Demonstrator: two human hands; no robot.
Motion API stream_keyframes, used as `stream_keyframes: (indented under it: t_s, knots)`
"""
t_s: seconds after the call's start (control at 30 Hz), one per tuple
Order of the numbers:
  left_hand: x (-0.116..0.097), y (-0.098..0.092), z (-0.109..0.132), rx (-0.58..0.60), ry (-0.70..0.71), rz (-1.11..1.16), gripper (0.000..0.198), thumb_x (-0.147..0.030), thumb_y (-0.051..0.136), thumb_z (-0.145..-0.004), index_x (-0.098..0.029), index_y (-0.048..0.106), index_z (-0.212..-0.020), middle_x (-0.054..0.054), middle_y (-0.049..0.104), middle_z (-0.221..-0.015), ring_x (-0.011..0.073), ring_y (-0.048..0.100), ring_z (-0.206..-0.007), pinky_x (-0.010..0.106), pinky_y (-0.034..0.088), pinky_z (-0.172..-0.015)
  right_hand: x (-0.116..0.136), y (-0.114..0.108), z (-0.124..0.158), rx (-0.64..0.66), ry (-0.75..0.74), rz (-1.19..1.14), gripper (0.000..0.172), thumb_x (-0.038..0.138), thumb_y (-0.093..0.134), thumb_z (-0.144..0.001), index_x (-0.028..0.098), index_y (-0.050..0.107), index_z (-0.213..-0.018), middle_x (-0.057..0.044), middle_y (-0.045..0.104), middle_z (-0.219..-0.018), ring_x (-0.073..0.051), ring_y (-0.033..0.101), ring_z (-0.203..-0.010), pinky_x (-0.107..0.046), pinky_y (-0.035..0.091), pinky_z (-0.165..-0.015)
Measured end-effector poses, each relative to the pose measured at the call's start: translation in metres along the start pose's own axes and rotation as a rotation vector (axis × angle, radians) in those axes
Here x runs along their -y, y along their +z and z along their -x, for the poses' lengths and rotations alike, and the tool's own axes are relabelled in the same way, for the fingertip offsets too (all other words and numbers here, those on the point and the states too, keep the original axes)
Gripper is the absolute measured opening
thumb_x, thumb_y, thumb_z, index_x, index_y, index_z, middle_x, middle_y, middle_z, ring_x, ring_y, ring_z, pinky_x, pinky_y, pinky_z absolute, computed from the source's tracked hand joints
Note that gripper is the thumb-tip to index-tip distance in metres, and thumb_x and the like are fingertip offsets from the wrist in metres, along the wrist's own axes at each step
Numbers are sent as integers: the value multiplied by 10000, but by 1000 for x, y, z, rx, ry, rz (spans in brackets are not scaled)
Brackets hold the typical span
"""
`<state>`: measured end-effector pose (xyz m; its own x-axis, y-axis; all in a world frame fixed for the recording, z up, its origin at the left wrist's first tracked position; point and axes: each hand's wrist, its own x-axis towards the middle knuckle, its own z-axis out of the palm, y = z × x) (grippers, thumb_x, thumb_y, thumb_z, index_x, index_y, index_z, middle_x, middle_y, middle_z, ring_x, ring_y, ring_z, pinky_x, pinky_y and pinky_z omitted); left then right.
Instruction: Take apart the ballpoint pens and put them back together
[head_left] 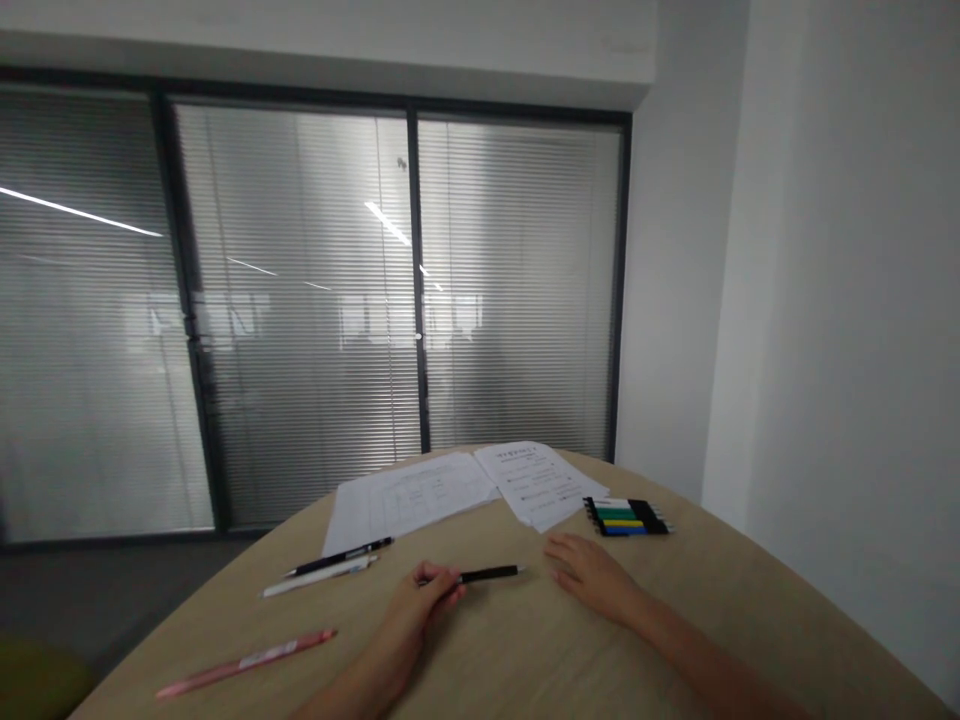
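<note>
A black pen (489, 575) with a silvery tip lies across my left hand (433, 590), its tip end pointing right. Thumb and fingers of that hand are closed around the pen's other end, just above the table. My right hand (589, 572) rests on the tabletop with its fingers stretched out and holds nothing. Just beyond it is a row of several pens (626, 516) with white, green, yellow, blue and black parts, side by side. Left of my left hand lie a black pen (339, 557) and a white pen (319, 577), nearly parallel. Nearer me is a pink pen (247, 663).
Two printed paper sheets, a left sheet (412, 492) and a right sheet (531, 482), lie toward the far edge of the round wooden table (517, 650). Beyond stands a glass partition (300, 300) with blinds. A white wall (840, 350) rises on the right.
</note>
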<state>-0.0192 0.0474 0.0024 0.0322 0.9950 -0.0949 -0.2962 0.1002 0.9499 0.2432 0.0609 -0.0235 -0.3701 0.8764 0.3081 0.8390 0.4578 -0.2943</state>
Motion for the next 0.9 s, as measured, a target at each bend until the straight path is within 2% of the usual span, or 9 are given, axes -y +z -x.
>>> stream_keyframes:
  t_s: [0.17,0.27,0.43,0.57,0.63,0.7,0.8,0.9]
  knots:
    - [-3,1,3,27,-27,51,212,-48,671,-668,-138,543,-524,-15,610,-540,67,602,-577,110,482,-598,-1,-2,2,-40,-7,-55,442,278,431,-781,160,458,-1206,-93,510,-1206,-205,436,-1109,-339,304,-960]
    - [-4,2,4,50,-31,59,205,-8,636,-688,-134,558,-546,5,631,-579,78,615,-605,123,492,-620,-2,-1,2,-77,-5,-90,432,258,427,-778,145,468,-1193,-99,527,-1179,-200,451,-1089,-332,314,-950]
    - [-2,1,3,82,-35,67,179,3,676,-635,-135,574,-586,8,641,-608,104,630,-647,147,485,-652,-6,5,0,-116,27,-224,409,202,455,-729,161,512,-1132,-92,566,-1119,-195,487,-1043,-334,334,-931]
    - [1,0,4,146,9,-15,158,-69,720,-591,-140,581,-614,12,652,-615,113,619,-651,170,460,-652,0,8,-5,-135,78,-496,376,316,436,-773,170,508,-1111,-82,622,-975,-191,555,-926,-334,404,-843]
    - [2,0,4,170,32,-69,167,-134,734,-569,-146,574,-615,12,654,-621,117,605,-633,181,442,-619,7,8,-7,-133,63,-589,366,425,376,-806,181,568,-999,-72,636,-903,-195,566,-890,-345,409,-823]
    - [4,0,5,184,55,-154,184,-199,733,-554,-154,563,-608,7,649,-616,119,581,-595,188,412,-564,14,8,-8,-121,59,-647,472,525,297,-811,171,608,-791,-67,640,-783,-196,580,-810,-349,412,-795]
    - [6,1,5,199,109,-312,185,-235,712,-542,-164,549,-595,-24,606,-558,112,523,-533,192,350,-502,19,14,-10,-69,159,-726,593,635,228,-768,166,547,-595,-31,567,-556,-158,552,-568,-309,433,-633]
    - [9,3,4,224,184,-428,159,-196,691,-516,-170,548,-579,-45,558,-530,118,490,-533,203,331,-511,18,20,-10,-21,227,-731,554,669,307,-715,175,486,-540,16,481,-469,-111,461,-444,-247,374,-490]
